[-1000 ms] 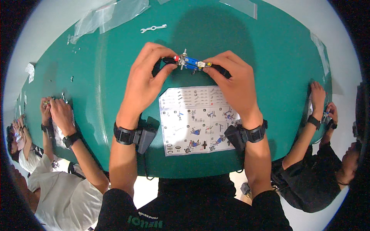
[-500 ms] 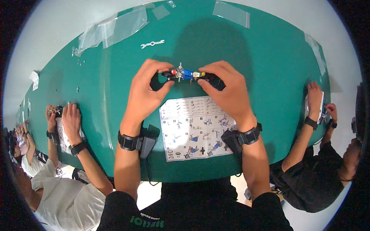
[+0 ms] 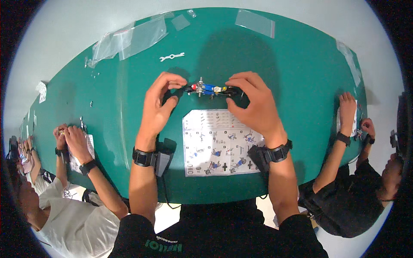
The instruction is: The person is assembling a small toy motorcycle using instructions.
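A small toy motorcycle (image 3: 209,89), blue with grey, red and yellow parts and black wheels, is seen from above, its handlebar crosswise. Its front end points left. My left hand (image 3: 161,96) is open beside the front wheel, thumb and fingers spread apart around its tip. At the other end, my right hand (image 3: 254,96) curves loosely about the rear wheel, with a gap between fingers and thumb; light contact there cannot be ruled out. Below the motorcycle lies a printed instruction sheet (image 3: 215,142), its right edge partly covered by my right wrist and the device on it.
On the green table (image 3: 142,86) lies a white wrench-shaped piece (image 3: 172,56). Clear plastic bags (image 3: 142,39) and another bag (image 3: 256,23) lie along the far edge. Co-workers handle small parts at the left (image 3: 74,139) and right (image 3: 349,112). Tiny loose pieces (image 3: 91,103) lie at left.
Both hands have loosened from the motorcycle's ends. My left fingers and thumb have drawn back to the left, and my right fingers have spread, showing more of both wheels.
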A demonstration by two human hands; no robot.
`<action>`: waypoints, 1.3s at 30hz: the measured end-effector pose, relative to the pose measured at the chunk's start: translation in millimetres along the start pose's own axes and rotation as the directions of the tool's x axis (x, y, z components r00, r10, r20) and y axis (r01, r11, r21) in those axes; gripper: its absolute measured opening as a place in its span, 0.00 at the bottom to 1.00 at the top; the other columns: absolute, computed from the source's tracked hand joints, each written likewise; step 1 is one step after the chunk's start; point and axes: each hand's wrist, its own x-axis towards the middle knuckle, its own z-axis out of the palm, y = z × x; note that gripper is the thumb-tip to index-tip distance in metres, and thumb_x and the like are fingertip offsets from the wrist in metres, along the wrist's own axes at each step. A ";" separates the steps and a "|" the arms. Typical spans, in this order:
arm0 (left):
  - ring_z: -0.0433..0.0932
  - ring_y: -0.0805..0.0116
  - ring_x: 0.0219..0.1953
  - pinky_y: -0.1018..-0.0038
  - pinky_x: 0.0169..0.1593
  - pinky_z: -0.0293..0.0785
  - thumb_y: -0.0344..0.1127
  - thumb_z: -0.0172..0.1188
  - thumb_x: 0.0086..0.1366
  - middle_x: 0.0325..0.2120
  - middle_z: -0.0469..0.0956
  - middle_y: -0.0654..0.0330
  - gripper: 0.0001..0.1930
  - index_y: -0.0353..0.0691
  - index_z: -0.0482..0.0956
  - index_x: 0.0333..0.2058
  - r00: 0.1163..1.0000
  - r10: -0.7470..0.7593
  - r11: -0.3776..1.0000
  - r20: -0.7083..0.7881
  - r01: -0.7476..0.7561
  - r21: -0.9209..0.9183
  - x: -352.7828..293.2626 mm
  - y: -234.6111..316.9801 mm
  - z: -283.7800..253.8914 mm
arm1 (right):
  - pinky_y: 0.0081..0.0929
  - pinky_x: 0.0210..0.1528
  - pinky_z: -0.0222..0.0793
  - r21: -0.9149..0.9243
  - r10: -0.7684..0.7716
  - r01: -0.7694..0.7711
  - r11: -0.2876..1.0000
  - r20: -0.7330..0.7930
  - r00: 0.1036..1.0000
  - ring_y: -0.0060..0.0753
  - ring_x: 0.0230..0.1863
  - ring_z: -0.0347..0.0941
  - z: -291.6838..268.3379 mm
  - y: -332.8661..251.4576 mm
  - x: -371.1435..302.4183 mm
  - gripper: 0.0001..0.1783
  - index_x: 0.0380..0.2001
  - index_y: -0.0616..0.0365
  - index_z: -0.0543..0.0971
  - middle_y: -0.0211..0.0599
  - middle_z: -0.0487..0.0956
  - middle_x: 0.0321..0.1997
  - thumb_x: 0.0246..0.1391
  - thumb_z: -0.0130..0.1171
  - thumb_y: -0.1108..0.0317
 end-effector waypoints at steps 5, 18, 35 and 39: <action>0.82 0.63 0.56 0.67 0.66 0.75 0.10 0.51 0.57 0.48 0.82 0.56 0.23 0.31 0.80 0.51 0.996 -0.087 0.996 -0.031 0.086 -0.035 -7.3 1.6 -2.4 | 0.46 0.62 0.77 -0.101 -0.015 0.015 0.995 0.003 1.000 0.53 0.59 0.78 -11.4 2.9 -6.0 0.19 0.43 0.57 0.85 0.44 0.82 0.53 0.45 0.74 0.72; 0.84 0.62 0.54 0.70 0.60 0.77 0.12 0.52 0.61 0.43 0.86 0.54 0.14 0.29 0.84 0.39 0.961 0.039 0.964 -0.275 0.036 0.264 -7.6 -5.9 -3.3 | 0.42 0.60 0.77 -0.016 0.089 -0.090 0.996 -0.038 0.995 0.50 0.56 0.80 -35.8 29.2 -3.0 0.16 0.42 0.59 0.85 0.44 0.83 0.48 0.47 0.70 0.73; 0.82 0.50 0.55 0.59 0.62 0.77 0.18 0.61 0.55 0.48 0.87 0.56 0.17 0.41 0.88 0.41 0.971 0.178 0.815 -0.160 -0.054 0.578 0.8 -1.0 9.6 | 0.43 0.59 0.74 -0.099 0.157 -0.167 0.981 -0.106 0.982 0.50 0.54 0.77 -27.4 55.1 -2.0 0.07 0.37 0.57 0.88 0.40 0.80 0.46 0.57 0.74 0.68; 0.80 0.51 0.56 0.59 0.62 0.75 0.19 0.61 0.53 0.48 0.86 0.59 0.19 0.43 0.87 0.43 0.978 0.192 0.776 -0.075 -0.105 0.622 1.3 -0.1 5.5 | 0.45 0.57 0.73 -0.152 0.092 -0.123 0.981 -0.194 0.977 0.52 0.53 0.77 -23.1 58.1 -1.6 0.07 0.40 0.58 0.86 0.41 0.80 0.45 0.61 0.71 0.68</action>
